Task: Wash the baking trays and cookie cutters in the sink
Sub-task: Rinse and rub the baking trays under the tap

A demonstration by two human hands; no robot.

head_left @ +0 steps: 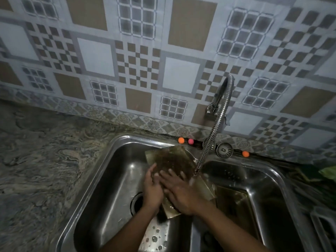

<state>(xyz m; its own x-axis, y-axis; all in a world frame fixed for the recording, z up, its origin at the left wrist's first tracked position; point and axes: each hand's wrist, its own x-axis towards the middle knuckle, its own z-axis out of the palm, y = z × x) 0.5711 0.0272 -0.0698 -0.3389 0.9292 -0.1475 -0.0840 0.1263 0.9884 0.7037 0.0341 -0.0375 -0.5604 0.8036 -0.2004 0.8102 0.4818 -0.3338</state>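
A rectangular metal baking tray [172,158], brown with grime, is tilted over the divider of a steel double sink [101,179]. My left hand [151,190] grips the tray's left edge, fingers curled over it. Spread flat on the tray's surface is my right hand [179,191]. The flexible tap hose [211,140] ends just above the tray's right side, and water runs from it onto the tray. Another tray [234,202] lies in the right basin. No cookie cutters are visible.
A marbled stone counter [41,160] stretches to the left of the sink. Small orange and pink balls [181,140] and a round drain strainer [225,150] sit on the back ledge. A patterned tiled wall rises behind. A white rack edge [325,230] shows at the right.
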